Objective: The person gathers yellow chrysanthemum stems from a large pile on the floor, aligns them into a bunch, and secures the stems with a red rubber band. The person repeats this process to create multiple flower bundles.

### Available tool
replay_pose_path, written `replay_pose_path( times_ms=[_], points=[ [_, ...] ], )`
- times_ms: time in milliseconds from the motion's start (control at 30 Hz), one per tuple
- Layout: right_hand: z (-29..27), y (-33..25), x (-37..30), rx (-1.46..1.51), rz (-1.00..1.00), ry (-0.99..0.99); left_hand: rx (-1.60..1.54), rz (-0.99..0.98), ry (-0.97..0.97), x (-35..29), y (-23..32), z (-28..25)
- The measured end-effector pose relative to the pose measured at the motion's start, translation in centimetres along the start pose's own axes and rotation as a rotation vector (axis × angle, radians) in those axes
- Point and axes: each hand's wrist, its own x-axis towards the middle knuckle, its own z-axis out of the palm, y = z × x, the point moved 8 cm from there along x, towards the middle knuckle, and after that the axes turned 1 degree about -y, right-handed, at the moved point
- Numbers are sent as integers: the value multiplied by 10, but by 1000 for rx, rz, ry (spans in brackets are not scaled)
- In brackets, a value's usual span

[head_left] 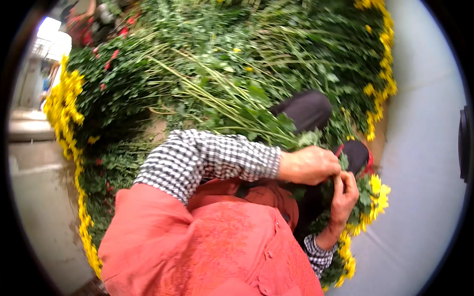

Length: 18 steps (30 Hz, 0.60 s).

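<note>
A bunch of long green stems (222,98) lies slantwise across my lap, leafy toward my hands. Yellow chrysanthemum heads (377,200) show just past my hands, on the right. My left hand (312,165) reaches over from the left in a black-and-white checked sleeve, its fingers curled closed above the leafy part. Close against it, my right hand (344,195) has thumb and forefinger pinched together. The fingertips of both hands meet beside a small green leaf (343,160); whatever is between them is too small or hidden to name.
A thick layer of cut stems and leaves (276,39) spreads ahead of me. Yellow flower heads line its left edge (69,98) and right edge (387,54). A pale grey wall (424,148) stands at right. Another person (79,24) is partly visible at the far left.
</note>
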Motion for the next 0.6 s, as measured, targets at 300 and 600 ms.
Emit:
replay_pose_path(
  times_ms=[300, 600],
  points=[
    [-28, -12, -14, -568, -138, 137, 180, 85, 98, -33, 4, -12],
    [-24, -16, 0, -395, -265, 317, 546, -209, 11, -27, -34, 2]
  ],
)
